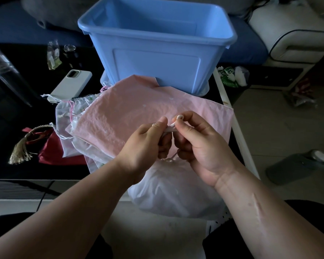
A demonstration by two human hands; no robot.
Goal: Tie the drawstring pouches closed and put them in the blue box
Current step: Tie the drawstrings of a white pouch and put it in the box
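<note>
Low in the middle of the view, just over the near edge of the black counter [17, 118]: a white drawstring [170, 128] pinched from both sides. In the left hand [144, 144], grip clamped on the cord between thumb and forefinger, remaining fingers curled under. In the right hand [198, 143], grip likewise clamped on the same cord, with a small loop showing just above the forefinger tip. Knuckles nearly touching. Below and between them, a thin pinkish strand leading down to the gathered mouth of a translucent white pouch [176, 193]. Bulging and rounded, placed under the wrists at the counter's near edge; cannot tell whether hanging from the cord or resting on something. Flat on the counter behind the hands, a large pink pouch [138, 113], far corner touching the front wall of the blue box [157, 58]. Upright at the far side of the counter, open at the top, seated on a paler blue lid [201, 92]. To the left, partly under the pink one, a heap of pale pouches [67, 116] with loose white and pink cords. Further left, a red pouch [54, 152] tied with a tan tassel [20, 152]. Beyond the heap, near the box's left side, a phone [71, 85] in a pale case, camera side up. Off to the right, a tiled floor [279, 118] and, further back, a white sofa [297, 40].
</note>
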